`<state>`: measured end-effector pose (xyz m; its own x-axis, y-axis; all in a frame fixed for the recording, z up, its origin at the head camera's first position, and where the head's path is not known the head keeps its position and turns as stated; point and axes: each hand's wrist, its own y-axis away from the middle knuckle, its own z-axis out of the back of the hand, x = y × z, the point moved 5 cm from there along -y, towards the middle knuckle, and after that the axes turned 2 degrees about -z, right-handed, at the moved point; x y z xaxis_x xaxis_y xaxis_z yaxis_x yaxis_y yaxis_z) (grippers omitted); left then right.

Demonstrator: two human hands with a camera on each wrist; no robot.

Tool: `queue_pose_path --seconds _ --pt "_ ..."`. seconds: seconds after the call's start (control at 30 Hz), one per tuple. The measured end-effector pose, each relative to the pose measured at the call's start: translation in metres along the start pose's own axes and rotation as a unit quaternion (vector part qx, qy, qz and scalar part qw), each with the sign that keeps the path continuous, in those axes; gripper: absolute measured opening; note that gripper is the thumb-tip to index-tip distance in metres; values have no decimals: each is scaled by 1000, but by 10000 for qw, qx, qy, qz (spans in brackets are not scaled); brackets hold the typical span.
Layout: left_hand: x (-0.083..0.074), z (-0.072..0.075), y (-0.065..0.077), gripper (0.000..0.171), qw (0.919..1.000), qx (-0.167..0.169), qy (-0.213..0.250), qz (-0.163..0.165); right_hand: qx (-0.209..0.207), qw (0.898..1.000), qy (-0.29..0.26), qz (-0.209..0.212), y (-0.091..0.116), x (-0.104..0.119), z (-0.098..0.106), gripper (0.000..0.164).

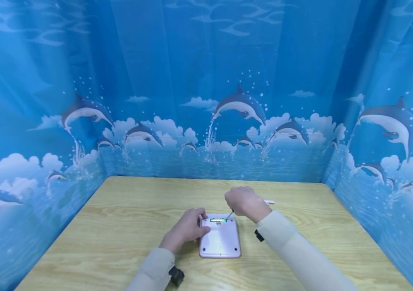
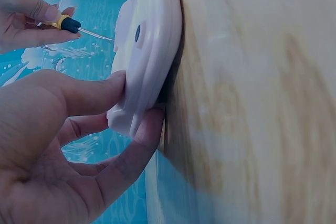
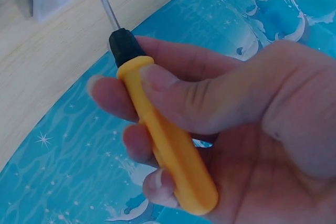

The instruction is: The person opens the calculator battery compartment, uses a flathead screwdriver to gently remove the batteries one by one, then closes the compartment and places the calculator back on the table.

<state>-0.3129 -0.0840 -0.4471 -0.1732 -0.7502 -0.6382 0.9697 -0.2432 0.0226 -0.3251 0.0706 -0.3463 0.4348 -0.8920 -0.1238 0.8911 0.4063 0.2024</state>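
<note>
A pale pink, flat device, shaped like a calculator [image 1: 221, 240], lies back side up on the table, with dark round spots near its corners. In its upper part is a small slot [image 1: 218, 220] showing a shiny green strip. My left hand [image 1: 188, 226] grips the device's left edge; in the left wrist view the thumb [image 2: 100, 93] lies on top and a finger curls beneath. My right hand [image 1: 244, 201] holds a screwdriver [image 3: 168, 135] by its yellow handle with a black collar. The metal shaft [image 3: 107, 3] slants down, its tip at the right end of the slot.
A small white piece [image 1: 269, 201] lies on the wooden table [image 1: 137, 210] just beyond my right hand. A blue curtain [image 1: 199, 60] printed with dolphins stands around the back and both sides.
</note>
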Motion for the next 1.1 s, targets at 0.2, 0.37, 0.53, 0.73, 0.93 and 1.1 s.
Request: queue_pose_path --seconds 0.2,0.37,0.53,0.73,0.93,1.1 --pt "0 0 0 26 10000 8 13 -65 109 9997 -208 60 -1 -5 -2 27" --pt "1 0 1 25 9999 46 111 -13 157 9993 -318 122 -1 -10 -6 35" --pt "0 0 1 24 9998 51 163 -72 78 9998 -197 34 -1 -8 -7 28" --pt "-2 1 1 24 9999 30 87 -123 5 9998 195 9 -1 -1 -5 17" --pt "-3 0 2 24 10000 10 57 -66 248 9978 -598 105 -1 -15 -9 22" --pt "-4 -1 1 24 10000 -11 3 26 301 9920 -1218 122 2 -28 -16 31"
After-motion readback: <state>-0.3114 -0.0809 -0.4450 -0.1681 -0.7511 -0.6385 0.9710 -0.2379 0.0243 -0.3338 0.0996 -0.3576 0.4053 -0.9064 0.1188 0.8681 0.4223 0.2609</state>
